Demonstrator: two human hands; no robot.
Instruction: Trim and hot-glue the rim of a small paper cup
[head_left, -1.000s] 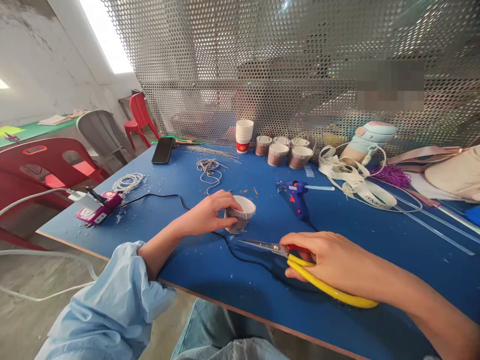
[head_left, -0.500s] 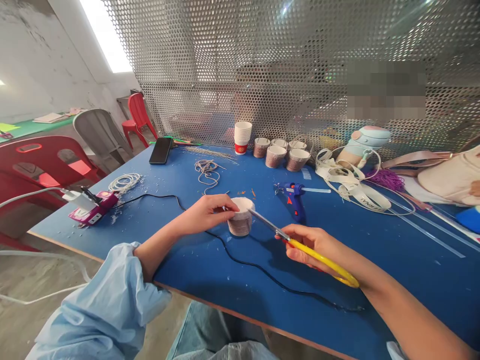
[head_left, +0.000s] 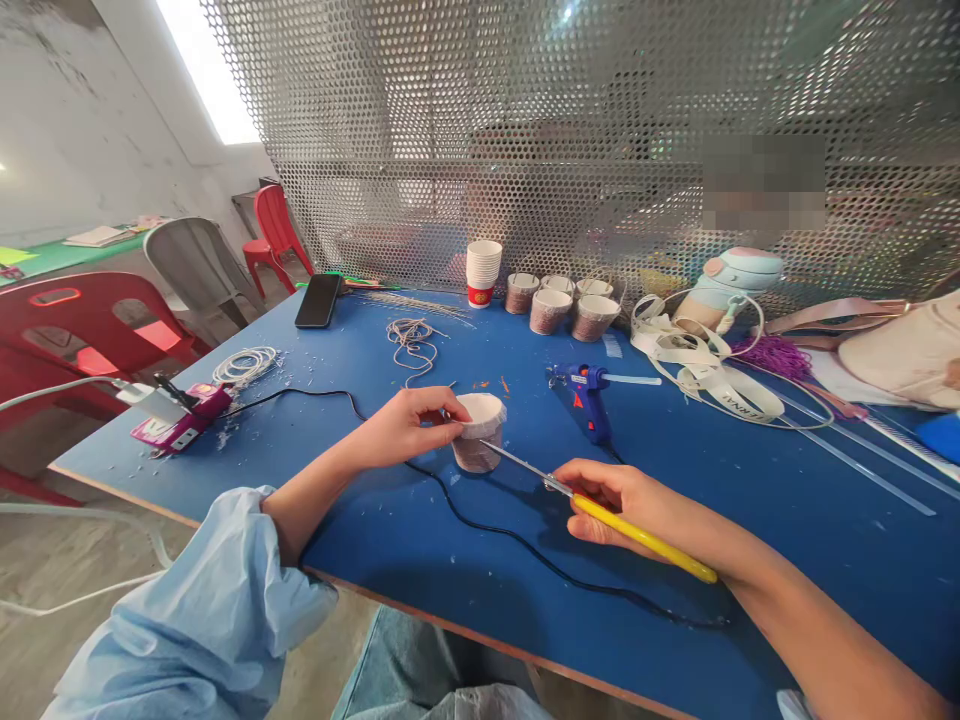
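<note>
Left grip [head_left: 418, 427] pinched nearly closed on the left rim of the cup [head_left: 478, 456], which is roughly upright just right of that grip. Right grip [head_left: 634, 507] closed round the scissors [head_left: 637, 535], blades pointing left to the cup's front below its rim, contact unclear. On the counter [head_left: 360, 540], glue gun [head_left: 594, 405] beyond right grip, string [head_left: 409, 333] beyond left.

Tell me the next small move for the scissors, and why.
Probably a small snip just below the rim of the cup: the right hand points the scissors there, while the left hand grips the rim. Whether the tips touch the cup is hard to tell.
</note>
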